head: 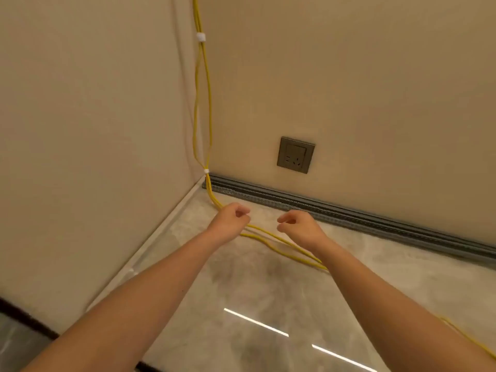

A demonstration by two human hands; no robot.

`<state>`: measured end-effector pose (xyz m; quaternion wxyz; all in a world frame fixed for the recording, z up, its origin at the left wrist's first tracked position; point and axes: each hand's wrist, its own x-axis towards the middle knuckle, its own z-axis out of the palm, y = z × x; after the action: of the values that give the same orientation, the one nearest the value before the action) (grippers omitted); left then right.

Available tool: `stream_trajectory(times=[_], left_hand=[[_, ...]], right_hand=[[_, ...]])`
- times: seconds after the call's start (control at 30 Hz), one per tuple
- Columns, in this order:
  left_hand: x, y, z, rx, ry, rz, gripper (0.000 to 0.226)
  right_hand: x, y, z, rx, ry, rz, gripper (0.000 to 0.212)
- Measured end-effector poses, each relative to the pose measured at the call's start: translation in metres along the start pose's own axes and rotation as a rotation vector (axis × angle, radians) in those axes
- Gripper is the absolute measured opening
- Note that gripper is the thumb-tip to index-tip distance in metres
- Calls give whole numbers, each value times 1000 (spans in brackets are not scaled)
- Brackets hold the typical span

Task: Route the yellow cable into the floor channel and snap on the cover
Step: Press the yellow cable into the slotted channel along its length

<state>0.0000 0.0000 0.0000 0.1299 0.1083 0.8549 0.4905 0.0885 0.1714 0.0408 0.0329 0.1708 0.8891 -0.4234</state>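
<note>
— Beneath both hands, what sort of surface is that?

— Glossy pale marble-look floor tile [268,291], mottled grey, with two bright strip-light reflections nearer the person than the hands. Beyond the hands, two plain beige walls meet in a corner [200,103].

— And the hands themselves?

— The left hand [232,217] is loosely curled, fingertips drawn to the thumb, right over the thin yellow cable [281,241]; whether it actually pinches the strands I cannot tell. The right hand [300,224] hangs just beside it, fingers bent and slightly apart, holding nothing that I can see.

— Where does the cable run?

— Down the corner beyond the left hand as several strands, bound by two small white ties [201,37], then it curves onto the floor, passes under both hands and trails off under the right forearm. It lies on the tile, outside the long grey slotted plastic floor channel [349,218], which hugs the foot of the wall just beyond the right hand.

— Any writing?

— None legible. A square bronze-grey wall socket [295,154] sits above the channel, beyond the right hand; its face bears only pin holes.

— Room to move?

— Open tile on the person's side of both hands. Left of the left hand a white skirting strip [161,232] edges the floor against the wall.
</note>
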Motion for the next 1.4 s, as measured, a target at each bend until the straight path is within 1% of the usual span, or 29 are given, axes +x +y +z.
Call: stream_trajectory(times=[0.23,0.33,0.43,0.53,0.67,0.73,0.77,0.83,0.9,0.93,1.03,1.1,1.2,1.27,1.33,1.4], left_hand=[[6,-12,13,70,6,-93,23],[8,-16,20,73,22,-129,17],[10,-19,26,105,48,-131,19],[12,-20,28,154,95,-115,26],[10,-22,30,260,114,-71,30],[9,-21,31,353,77,9,31],[10,-21,31,427,55,58,32],[13,-17,27,632,16,132,36],[16,-15,23,820,-2,186,39],[17,-15,22,873,-11,202,40],[26,-9,18,913,-101,285,40],[36,-1,13,969,-156,366,41],[47,14,5,994,-151,470,41],[52,21,-2,944,-113,506,42],[58,24,-12,903,-64,510,44],[68,26,-22,911,-34,523,45]], right_hand=[[32,22,17,-157,-176,4,38],[43,29,21,-210,-220,-22,44],[52,33,24,-357,-259,-58,50],[59,35,28,-546,-275,-144,43],[60,34,34,-634,-256,-266,20],[61,37,36,-547,-228,-245,14],[62,38,37,-479,-220,-211,16],[65,36,33,-347,-220,-141,18],[66,30,23,-210,-208,-93,12],[66,26,17,-149,-203,-76,9],[68,11,-5,-4,-160,-21,3],[69,1,-20,61,-116,-15,6],[71,-9,-39,98,-33,-53,7],[75,-14,-45,79,32,-84,5],[80,-19,-47,9,74,-119,4],[86,-24,-45,-82,97,-149,3]])
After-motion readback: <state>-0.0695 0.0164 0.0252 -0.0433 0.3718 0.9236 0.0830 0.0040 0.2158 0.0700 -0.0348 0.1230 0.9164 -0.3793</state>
